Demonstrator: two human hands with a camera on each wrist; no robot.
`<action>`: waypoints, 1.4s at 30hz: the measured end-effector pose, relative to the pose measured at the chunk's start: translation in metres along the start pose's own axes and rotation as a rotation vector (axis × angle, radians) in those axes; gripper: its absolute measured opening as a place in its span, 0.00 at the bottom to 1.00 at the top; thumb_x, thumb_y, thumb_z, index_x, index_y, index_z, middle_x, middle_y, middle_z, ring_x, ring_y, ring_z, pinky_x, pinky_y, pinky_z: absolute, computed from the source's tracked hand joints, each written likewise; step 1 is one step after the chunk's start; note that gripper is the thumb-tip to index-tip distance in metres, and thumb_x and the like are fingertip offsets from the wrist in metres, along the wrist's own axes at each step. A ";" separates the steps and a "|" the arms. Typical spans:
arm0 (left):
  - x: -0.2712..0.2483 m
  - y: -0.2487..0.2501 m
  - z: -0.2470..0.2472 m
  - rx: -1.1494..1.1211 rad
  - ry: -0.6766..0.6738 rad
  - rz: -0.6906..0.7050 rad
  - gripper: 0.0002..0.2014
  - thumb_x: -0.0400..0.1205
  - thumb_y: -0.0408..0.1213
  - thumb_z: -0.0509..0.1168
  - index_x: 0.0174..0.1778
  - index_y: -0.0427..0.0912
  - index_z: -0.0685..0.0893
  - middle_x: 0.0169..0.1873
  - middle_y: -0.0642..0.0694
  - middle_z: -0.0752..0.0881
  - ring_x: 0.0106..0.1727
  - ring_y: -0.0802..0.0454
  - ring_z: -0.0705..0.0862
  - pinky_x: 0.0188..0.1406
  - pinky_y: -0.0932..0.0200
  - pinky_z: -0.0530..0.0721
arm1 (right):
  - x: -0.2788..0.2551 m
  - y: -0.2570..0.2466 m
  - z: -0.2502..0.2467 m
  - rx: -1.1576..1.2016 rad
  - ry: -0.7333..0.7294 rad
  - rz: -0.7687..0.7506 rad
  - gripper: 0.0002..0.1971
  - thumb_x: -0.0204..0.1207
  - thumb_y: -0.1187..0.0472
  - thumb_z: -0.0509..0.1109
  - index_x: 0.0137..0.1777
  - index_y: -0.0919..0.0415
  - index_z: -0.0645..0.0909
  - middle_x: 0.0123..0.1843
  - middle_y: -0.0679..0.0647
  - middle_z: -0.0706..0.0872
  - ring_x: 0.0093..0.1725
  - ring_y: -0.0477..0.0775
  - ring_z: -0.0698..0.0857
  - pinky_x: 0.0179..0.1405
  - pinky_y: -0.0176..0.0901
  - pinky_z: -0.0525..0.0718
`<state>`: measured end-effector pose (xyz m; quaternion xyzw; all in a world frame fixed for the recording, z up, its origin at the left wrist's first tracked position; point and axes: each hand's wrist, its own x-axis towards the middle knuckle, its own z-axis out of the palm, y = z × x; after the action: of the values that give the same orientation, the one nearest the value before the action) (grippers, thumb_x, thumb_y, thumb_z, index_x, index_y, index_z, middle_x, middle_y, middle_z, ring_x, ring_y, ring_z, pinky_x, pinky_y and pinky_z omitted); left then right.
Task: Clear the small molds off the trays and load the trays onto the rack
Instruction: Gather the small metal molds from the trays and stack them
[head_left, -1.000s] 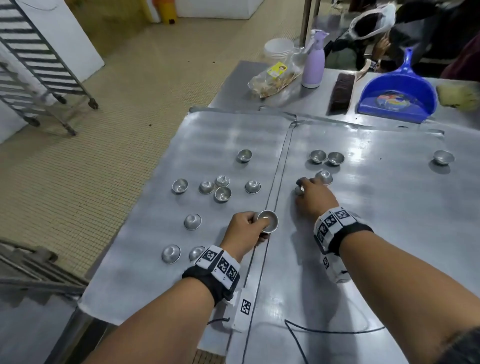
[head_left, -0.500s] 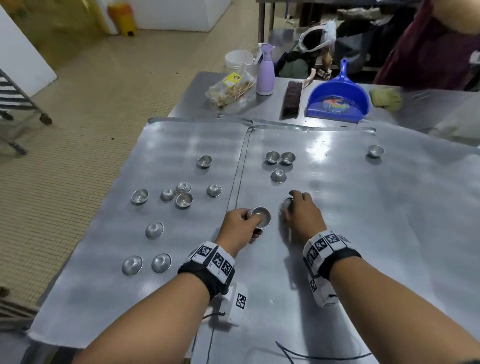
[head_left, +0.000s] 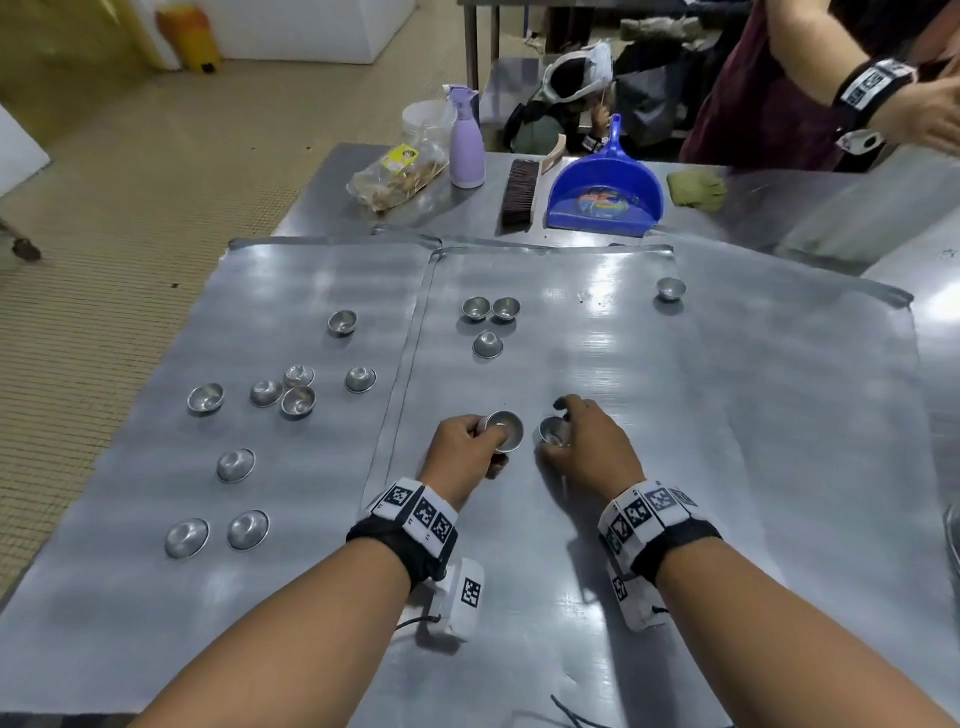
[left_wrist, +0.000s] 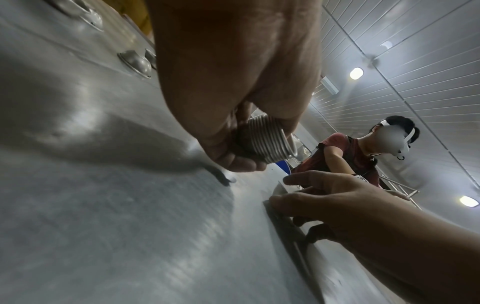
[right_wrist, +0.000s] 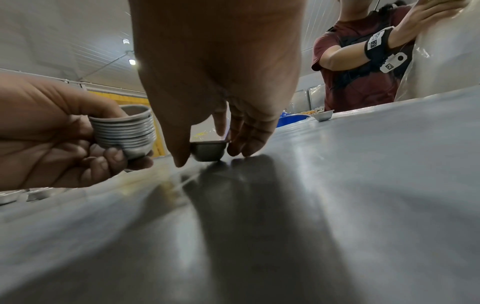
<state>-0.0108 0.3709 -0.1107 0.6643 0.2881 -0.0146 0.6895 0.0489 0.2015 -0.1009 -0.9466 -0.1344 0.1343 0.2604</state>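
Two flat metal trays lie side by side, the left tray (head_left: 156, 597) and the right tray (head_left: 753, 415). My left hand (head_left: 462, 447) grips a stack of nested small metal molds (head_left: 503, 430), seen ribbed in the left wrist view as the stack (left_wrist: 267, 142) and in the right wrist view as the stack (right_wrist: 124, 131). Just right of it, my right hand (head_left: 587, 447) pinches one small mold (head_left: 553, 431) between thumb and fingers, the mold (right_wrist: 207, 151) at or just above the right tray's surface. Several loose molds (head_left: 296, 400) are scattered on the left tray; three (head_left: 488, 325) sit farther back on the right tray, one (head_left: 671, 288) at its far right.
Behind the trays on the steel table stand a blue dustpan (head_left: 605, 192), a brush (head_left: 519, 192), a lilac spray bottle (head_left: 466, 140), a bag of food (head_left: 397, 174) and a cloth (head_left: 696, 189). Another person (head_left: 831, 78) stands at the far right.
My right hand has drawn back toward me with one mold, away from the group of three, and now sits beside the left hand's stack. The head view swung right.
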 end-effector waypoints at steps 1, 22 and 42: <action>0.000 -0.001 0.001 0.003 0.006 0.002 0.07 0.75 0.33 0.70 0.41 0.31 0.89 0.31 0.40 0.86 0.31 0.43 0.86 0.33 0.53 0.83 | 0.000 0.002 0.000 -0.008 -0.025 0.002 0.29 0.73 0.51 0.74 0.75 0.54 0.74 0.67 0.56 0.78 0.62 0.62 0.82 0.59 0.48 0.80; 0.009 0.015 0.028 -0.333 0.049 -0.058 0.16 0.80 0.43 0.70 0.46 0.31 0.90 0.39 0.34 0.85 0.41 0.41 0.84 0.44 0.47 0.82 | 0.009 -0.021 -0.018 0.428 0.081 -0.232 0.32 0.63 0.48 0.85 0.68 0.56 0.83 0.61 0.47 0.83 0.56 0.46 0.85 0.57 0.41 0.84; 0.054 0.007 0.059 -0.088 0.083 -0.030 0.13 0.81 0.31 0.68 0.47 0.20 0.84 0.36 0.33 0.87 0.34 0.43 0.87 0.34 0.56 0.85 | 0.135 0.091 -0.089 -0.010 0.147 0.107 0.19 0.80 0.50 0.69 0.68 0.56 0.81 0.69 0.60 0.82 0.62 0.61 0.84 0.61 0.50 0.78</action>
<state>0.0595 0.3369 -0.1297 0.6290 0.3267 0.0152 0.7053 0.2195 0.1291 -0.1008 -0.9610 -0.0647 0.0778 0.2574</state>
